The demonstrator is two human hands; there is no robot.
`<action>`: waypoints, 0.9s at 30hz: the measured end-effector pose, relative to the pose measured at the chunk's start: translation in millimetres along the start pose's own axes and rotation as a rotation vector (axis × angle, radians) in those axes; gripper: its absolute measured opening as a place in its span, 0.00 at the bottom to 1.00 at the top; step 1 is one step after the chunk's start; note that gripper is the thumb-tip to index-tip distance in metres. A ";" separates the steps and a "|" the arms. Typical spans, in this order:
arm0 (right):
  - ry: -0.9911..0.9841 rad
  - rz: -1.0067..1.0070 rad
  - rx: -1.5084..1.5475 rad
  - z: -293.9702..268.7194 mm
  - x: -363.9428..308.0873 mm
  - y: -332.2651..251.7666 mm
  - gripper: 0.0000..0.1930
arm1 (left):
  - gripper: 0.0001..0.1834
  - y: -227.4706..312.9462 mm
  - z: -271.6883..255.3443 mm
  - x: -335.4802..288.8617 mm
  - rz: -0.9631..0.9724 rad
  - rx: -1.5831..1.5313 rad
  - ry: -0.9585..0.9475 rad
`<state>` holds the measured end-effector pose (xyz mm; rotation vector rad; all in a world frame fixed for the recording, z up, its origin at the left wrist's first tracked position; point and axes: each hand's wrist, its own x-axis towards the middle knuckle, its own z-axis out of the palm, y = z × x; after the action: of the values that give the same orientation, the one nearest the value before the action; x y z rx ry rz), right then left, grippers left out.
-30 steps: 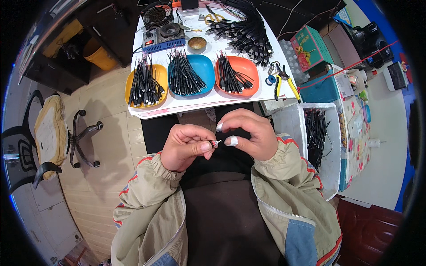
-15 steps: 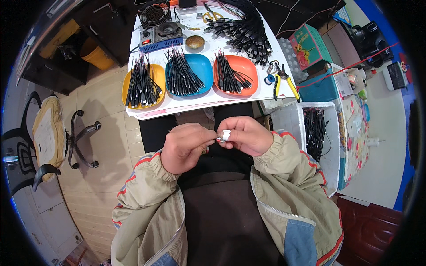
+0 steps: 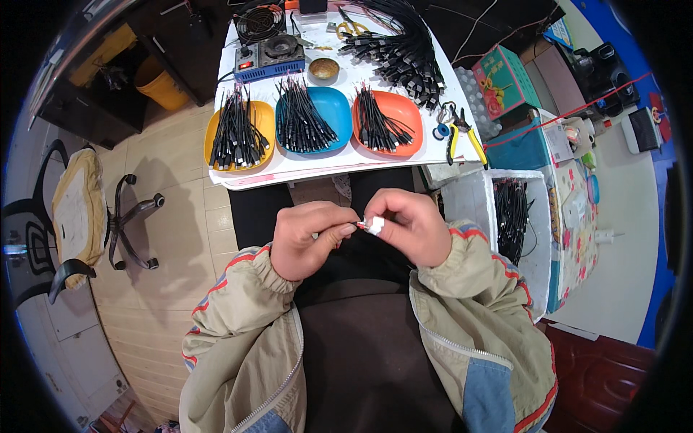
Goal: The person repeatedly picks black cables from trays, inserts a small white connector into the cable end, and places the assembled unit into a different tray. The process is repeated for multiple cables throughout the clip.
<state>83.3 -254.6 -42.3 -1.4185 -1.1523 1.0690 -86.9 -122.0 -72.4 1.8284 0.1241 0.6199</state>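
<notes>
My left hand [image 3: 310, 234] and my right hand [image 3: 413, 227] meet above my lap, just short of the table's near edge. My left thumb and forefinger pinch thin wire ends [image 3: 362, 225] that look reddish. The right fingertips close on the same spot, and a white wrapping [image 3: 376, 226] sits around the right thumb. Whatever else of the wires runs on is hidden by the fingers. Ahead of my hands, black cables with bare-looking wire ends lie in a yellow tray [image 3: 208, 149], a blue tray [image 3: 346, 108] and an orange tray [image 3: 411, 108].
At the table's back stand a blue-based heating device [image 3: 271, 70], a small round tin [image 3: 323, 70] and a fan [image 3: 260, 24]. A large black cable bundle [image 3: 404, 54] lies right of them, near yellow-handled pliers [image 3: 473, 141]. A foam box [image 3: 538, 216] holds more cables. An office chair [image 3: 78, 209] stands left.
Both hands have shifted slightly right. The left thumb now shows more openly against the wire ends, and the table view has moved a little with my head.
</notes>
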 end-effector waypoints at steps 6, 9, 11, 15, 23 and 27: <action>-0.136 0.187 0.423 -3.3 3.0 2.8 0.08 | 0.05 -0.3 4.5 -2.4 -0.258 -0.546 0.079; 0.088 -0.267 -0.136 -1.0 3.7 -3.5 0.08 | 0.06 -5.2 4.8 -3.2 -0.417 -1.013 0.070; 0.094 -0.449 -0.341 -3.0 6.7 -8.0 0.12 | 0.07 -8.1 8.8 -3.0 -0.435 -1.169 0.025; 0.093 -0.671 -0.414 -3.9 13.9 -9.5 0.08 | 0.08 -10.0 14.0 -2.4 -0.452 -1.305 -0.048; 0.081 -0.206 0.292 14.8 -2.2 2.4 0.04 | 0.07 9.3 0.7 2.1 -0.160 -0.466 -0.005; 0.020 -0.219 0.292 12.1 0.2 6.7 0.06 | 0.07 17.7 -7.7 5.6 0.017 -0.159 0.028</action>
<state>72.3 -253.0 -50.6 -1.0487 -1.0608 1.0172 -89.5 -119.4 -52.7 1.6694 0.0755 0.6497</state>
